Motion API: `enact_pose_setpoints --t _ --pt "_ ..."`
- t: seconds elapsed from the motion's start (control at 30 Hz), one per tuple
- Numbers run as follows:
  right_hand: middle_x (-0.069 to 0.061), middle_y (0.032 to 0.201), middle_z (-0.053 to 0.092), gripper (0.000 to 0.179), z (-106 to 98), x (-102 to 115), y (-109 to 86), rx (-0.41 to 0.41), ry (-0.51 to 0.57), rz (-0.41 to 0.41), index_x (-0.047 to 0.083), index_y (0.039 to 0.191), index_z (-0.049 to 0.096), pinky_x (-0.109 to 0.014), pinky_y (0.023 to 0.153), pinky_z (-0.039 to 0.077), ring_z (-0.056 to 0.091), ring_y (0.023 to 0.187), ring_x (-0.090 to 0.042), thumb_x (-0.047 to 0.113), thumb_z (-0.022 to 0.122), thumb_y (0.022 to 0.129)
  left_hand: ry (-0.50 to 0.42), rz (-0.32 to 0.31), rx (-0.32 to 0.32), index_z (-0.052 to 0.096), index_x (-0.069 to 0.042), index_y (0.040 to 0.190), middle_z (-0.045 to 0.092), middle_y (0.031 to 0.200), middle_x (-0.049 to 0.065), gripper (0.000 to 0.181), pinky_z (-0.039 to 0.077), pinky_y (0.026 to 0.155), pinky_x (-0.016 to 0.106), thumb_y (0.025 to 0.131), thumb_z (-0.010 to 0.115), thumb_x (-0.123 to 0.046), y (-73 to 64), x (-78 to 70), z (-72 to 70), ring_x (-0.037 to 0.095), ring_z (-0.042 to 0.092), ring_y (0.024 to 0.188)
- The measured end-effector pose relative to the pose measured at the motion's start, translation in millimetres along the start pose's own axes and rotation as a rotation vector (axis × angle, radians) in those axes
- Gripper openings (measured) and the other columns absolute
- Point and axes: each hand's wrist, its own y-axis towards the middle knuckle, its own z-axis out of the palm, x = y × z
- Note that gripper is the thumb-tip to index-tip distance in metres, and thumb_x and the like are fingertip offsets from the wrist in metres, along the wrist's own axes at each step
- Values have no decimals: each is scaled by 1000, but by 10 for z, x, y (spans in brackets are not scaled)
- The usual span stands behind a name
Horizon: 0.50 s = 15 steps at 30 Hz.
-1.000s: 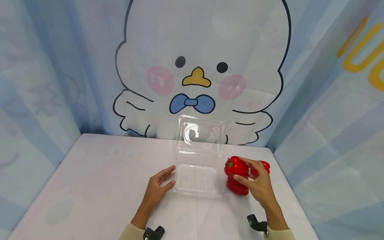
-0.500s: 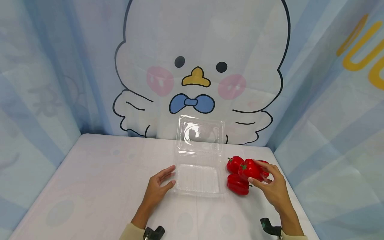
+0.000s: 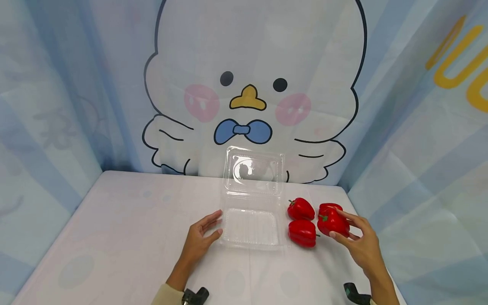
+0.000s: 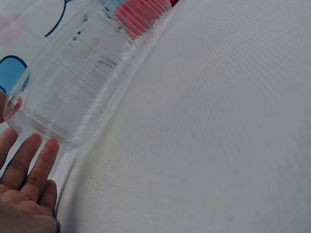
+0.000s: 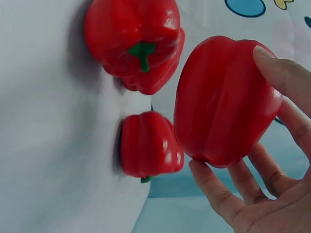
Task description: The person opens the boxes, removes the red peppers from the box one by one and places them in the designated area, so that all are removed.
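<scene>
My right hand (image 3: 362, 243) holds a red bell pepper (image 3: 333, 222) between thumb and fingers, raised off the table in the right wrist view. Another bell pepper (image 3: 329, 207) lies partly hidden behind it. To the left are two more red bell peppers, one farther back (image 3: 300, 209) and one nearer (image 3: 302, 233). A clear plastic clamshell box (image 3: 249, 245) lies with its lid folded up and back. At the box's left edge rests my left hand (image 3: 199, 237), fingers extended and fingertips right at the rim, as the left wrist view also shows.
The white tabletop (image 3: 126, 237) ends at a fabric backdrop (image 3: 251, 55) printed with a cartoon chick. Blue and white curtains (image 3: 431, 178) stand along both sides. The box's lid (image 3: 254, 169) leans upright close to the backdrop.
My right hand has carried the bell pepper rightward from above the two left peppers to in front of the far right one. My left hand and the box have stayed in place.
</scene>
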Motion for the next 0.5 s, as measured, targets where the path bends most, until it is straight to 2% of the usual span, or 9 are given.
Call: enact_pose_setpoints --t 0.2,0.5 --pt "-24 158 45 77 -37 -82 -18 -6 -6 41 16 157 54 -66 106 50 46 138 -47 25 89 88 0 10 5 61 -5 148 61 155 12 56 44 123 39 94 76 3 3 5 -5 33 61 141" --pt "-25 158 42 80 -39 -220 8 34 -16 119 15 158 51 -67 109 47 43 141 -49 23 88 88 3 10 4 60 -3 148 61 155 12 57 44 123 38 94 76 3 5 8 1 33 61 140"
